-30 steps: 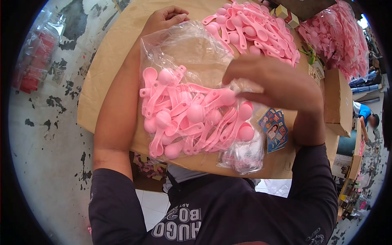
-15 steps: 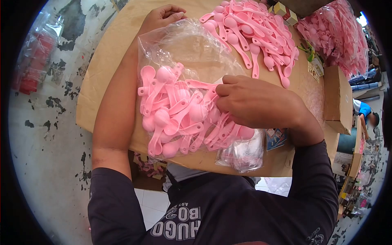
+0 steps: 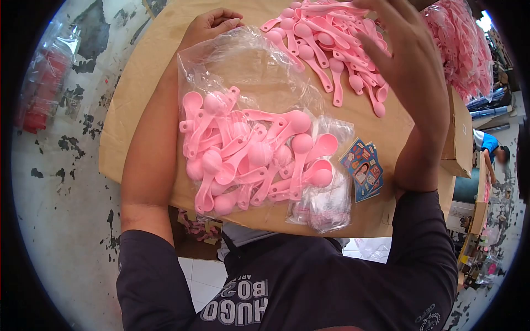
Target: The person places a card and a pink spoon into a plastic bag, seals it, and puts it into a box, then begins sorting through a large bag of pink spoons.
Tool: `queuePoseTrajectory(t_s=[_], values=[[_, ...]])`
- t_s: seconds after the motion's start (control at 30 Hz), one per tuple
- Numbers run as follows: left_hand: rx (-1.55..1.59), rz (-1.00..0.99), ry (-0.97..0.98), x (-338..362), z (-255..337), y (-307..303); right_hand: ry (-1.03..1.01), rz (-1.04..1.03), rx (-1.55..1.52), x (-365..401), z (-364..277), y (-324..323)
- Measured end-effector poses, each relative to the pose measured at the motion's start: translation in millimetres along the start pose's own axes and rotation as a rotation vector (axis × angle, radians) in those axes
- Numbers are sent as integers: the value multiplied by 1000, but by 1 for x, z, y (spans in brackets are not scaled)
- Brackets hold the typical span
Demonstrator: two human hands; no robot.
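A clear plastic bag (image 3: 265, 47) lies flat on the table, and many pink plastic measuring spoons (image 3: 234, 160) are in and on its lower part. My left hand (image 3: 212, 25) rests on the table beyond the bag, fingers curled in with nothing visible in them; its forearm runs along the bag's left side. Over the loose pile of pink spoons (image 3: 331, 38) at the far side, my right hand (image 3: 403, 41) is raised with thumb and fingers apart. The frame's top edge cuts off some of its fingertips.
Folded clear bags (image 3: 323, 209) lie at the near table edge, beside colourful printed cards (image 3: 364, 171). A large bag of pink spoons (image 3: 461, 47) and a cardboard box (image 3: 457, 135) stand at the right. Another person (image 3: 488, 144) is farther off at the right.
My right hand has left the spoons at the bag and moved up and right to the loose pile. The printed cards now show fully. My left hand stays about where it was.
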State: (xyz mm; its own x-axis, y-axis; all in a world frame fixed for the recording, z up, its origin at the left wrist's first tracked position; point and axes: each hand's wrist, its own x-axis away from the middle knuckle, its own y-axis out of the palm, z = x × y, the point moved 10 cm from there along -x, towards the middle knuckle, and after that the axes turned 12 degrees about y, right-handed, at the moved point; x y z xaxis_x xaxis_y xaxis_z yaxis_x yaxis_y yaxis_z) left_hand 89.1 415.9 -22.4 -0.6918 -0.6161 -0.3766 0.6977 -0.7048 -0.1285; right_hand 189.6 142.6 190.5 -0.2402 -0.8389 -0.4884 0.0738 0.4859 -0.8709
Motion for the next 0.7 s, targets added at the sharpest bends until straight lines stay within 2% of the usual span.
queuePoseTrajectory(t_s=[0.03, 0.1, 0.13, 0.17, 0.23, 0.37, 0.53, 0.7], values=[[-1, 0, -1, 0, 1, 0, 0, -1, -1, 1, 8, 8], [-18, -7, 19, -2, 0, -1, -356, -273, -294, 20, -8, 44], [-17, -10, 17, -2, -1, -2, -450, -461, -296, 41, -17, 57], [26, -18, 11, -2, -2, -2, -448, -462, -296, 48, -18, 61], [67, -25, 3, -3, -5, -1, -624, -733, -396, 82, -34, 82], [17, -18, 4, -1, -3, -2, -616, -767, -317, 96, -49, 86], [5, -27, 19, -2, 0, -1, -618, -645, -239, 104, -58, 92], [4, -29, 0, -1, -2, -1, -682, -708, -133, 116, -64, 102]])
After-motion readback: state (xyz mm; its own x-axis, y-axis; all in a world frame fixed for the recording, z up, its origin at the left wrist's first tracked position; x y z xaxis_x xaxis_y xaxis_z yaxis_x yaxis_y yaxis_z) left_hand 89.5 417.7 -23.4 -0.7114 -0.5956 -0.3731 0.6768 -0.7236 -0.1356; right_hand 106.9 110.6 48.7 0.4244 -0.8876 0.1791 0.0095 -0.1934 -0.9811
